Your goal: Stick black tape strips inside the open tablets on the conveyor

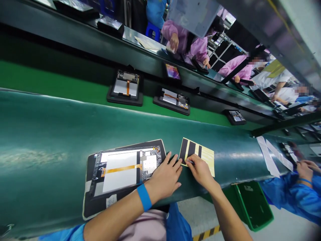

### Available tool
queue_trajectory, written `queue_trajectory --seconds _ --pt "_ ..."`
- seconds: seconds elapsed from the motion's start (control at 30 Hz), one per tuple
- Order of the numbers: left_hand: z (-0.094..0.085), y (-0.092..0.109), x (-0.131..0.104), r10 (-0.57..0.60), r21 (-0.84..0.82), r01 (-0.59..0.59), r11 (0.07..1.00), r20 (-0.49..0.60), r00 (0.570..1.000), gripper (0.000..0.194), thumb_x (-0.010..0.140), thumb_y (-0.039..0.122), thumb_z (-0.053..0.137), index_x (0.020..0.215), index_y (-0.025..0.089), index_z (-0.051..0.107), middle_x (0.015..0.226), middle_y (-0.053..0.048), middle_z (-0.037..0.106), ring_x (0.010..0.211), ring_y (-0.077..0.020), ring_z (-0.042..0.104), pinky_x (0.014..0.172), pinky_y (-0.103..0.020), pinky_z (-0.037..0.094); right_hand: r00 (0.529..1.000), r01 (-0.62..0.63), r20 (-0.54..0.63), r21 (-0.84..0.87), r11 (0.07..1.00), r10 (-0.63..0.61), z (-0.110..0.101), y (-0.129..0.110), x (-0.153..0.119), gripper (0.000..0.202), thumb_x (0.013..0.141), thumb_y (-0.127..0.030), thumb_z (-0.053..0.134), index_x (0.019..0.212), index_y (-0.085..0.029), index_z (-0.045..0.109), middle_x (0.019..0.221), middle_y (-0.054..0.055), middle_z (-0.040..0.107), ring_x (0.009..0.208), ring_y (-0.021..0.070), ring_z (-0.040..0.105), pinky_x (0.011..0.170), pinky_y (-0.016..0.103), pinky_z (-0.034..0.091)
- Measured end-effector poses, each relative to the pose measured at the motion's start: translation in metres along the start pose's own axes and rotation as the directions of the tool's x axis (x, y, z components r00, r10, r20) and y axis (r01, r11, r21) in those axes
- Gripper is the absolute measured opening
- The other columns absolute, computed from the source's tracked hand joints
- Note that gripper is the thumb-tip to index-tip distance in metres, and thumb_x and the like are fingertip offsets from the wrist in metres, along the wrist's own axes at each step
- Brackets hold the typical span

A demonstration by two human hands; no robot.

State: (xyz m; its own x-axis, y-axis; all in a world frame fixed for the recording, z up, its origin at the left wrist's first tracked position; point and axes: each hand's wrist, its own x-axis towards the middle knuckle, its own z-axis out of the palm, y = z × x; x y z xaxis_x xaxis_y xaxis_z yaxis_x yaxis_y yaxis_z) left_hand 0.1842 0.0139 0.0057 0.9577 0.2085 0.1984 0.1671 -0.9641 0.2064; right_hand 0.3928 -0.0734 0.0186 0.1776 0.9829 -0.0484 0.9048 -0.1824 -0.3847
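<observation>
My right hand (201,170) pinches thumb and fingers at the lower left of a pale yellow backing sheet (207,160). A dark bit at its fingertips looks like the end of a black adhesive strip (191,149); several such strips lie on the sheet's left part. My left hand (166,175) is open, fingers spread, between the sheet and an opened tablet (120,179). Its fingertips are close to the sheet's left edge. The tablet lies on a dark padded tray (94,209), its silver battery, orange ribbon cable and circuit board exposed. My left wrist wears a blue band (144,197).
Beyond the bench, a green belt (87,97) carries opened tablets on black pads (125,87), (173,100). White paper strips (268,157) lie to the right. A green bin (258,207) stands below the bench edge. A co-worker's hands (306,169) are at far right; others sit opposite.
</observation>
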Motion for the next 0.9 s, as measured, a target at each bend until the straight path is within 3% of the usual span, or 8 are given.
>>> queue_trajectory --seconds 0.3,0.4,0.5,0.6,0.7,0.83,0.9 --pt "0.005 0.001 0.001 -0.006 0.009 0.006 1.000 -0.002 1.000 0.058 0.095 0.054 0.054 0.135 0.013 0.063 0.149 -0.012 0.057 0.140 -0.0379 0.045 0.120 -0.061 0.022 0.993 -0.040 -0.106 0.088 0.995 0.049 -0.016 -0.009 -0.003 0.019 0.101 -0.032 0.049 0.088 -0.022 0.059 0.085 0.003 0.063 0.074 0.0183 0.062 0.068 0.028 0.045" --pt "0.003 0.004 0.001 -0.012 0.033 0.012 0.999 -0.019 1.000 0.057 0.094 0.055 0.056 0.133 0.014 0.064 0.150 -0.012 0.055 0.140 -0.0368 0.044 0.120 -0.061 0.021 0.979 -0.003 -0.200 0.139 0.990 0.031 -0.026 -0.020 0.000 0.018 0.100 -0.031 0.051 0.087 -0.022 0.059 0.083 0.002 0.062 0.072 0.0174 0.060 0.065 0.027 0.045" --pt "-0.009 0.011 -0.007 -0.002 0.052 0.007 0.999 -0.102 0.995 0.057 0.092 0.057 0.059 0.129 0.014 0.066 0.150 -0.014 0.054 0.140 -0.0365 0.043 0.118 -0.059 0.023 0.974 0.085 -0.224 0.193 0.978 -0.041 -0.031 -0.041 0.007 0.016 0.099 -0.029 0.053 0.086 -0.022 0.060 0.082 0.002 0.060 0.069 0.0162 0.057 0.061 0.026 0.044" --pt "-0.030 0.020 -0.027 0.047 0.003 -0.048 0.999 -0.194 0.980 0.047 0.094 0.055 0.058 0.118 0.015 0.069 0.127 -0.014 0.066 0.124 -0.0315 0.054 0.111 -0.053 0.033 0.968 0.212 -0.187 0.262 0.941 -0.166 -0.025 -0.073 0.020 0.014 0.099 -0.025 0.053 0.087 -0.023 0.060 0.086 0.003 0.061 0.075 0.0168 0.059 0.066 0.026 0.046" --pt "-0.047 0.026 -0.060 0.065 -0.090 -0.091 0.992 -0.253 0.965 0.034 0.097 0.048 0.054 0.103 0.017 0.069 0.099 -0.007 0.068 0.097 -0.0228 0.060 0.090 -0.041 0.044 0.949 0.315 -0.114 0.336 0.888 -0.294 -0.006 -0.116 0.035 0.013 0.100 -0.023 0.050 0.091 -0.024 0.060 0.091 0.004 0.062 0.082 0.0181 0.061 0.072 0.028 0.049" --pt "-0.057 0.027 -0.115 -0.078 -0.152 0.027 0.988 -0.337 0.938 0.023 0.097 0.039 0.056 0.094 0.019 0.066 0.088 -0.002 0.065 0.080 -0.0176 0.055 0.071 -0.034 0.041 0.883 0.441 -0.014 0.370 0.818 -0.470 0.029 -0.176 0.050 0.011 0.101 -0.025 0.049 0.096 -0.024 0.059 0.099 0.005 0.062 0.089 0.0196 0.063 0.079 0.031 0.050" --pt "-0.058 0.026 -0.141 -0.184 -0.176 0.119 0.977 -0.424 0.887 0.018 0.096 0.035 0.057 0.091 0.020 0.066 0.084 -0.001 0.065 0.076 -0.0166 0.053 0.071 -0.034 0.041 0.845 0.495 0.027 0.339 0.800 -0.534 0.046 -0.199 0.054 0.010 0.101 -0.027 0.050 0.099 -0.024 0.060 0.105 0.006 0.062 0.089 0.0197 0.063 0.078 0.031 0.051"
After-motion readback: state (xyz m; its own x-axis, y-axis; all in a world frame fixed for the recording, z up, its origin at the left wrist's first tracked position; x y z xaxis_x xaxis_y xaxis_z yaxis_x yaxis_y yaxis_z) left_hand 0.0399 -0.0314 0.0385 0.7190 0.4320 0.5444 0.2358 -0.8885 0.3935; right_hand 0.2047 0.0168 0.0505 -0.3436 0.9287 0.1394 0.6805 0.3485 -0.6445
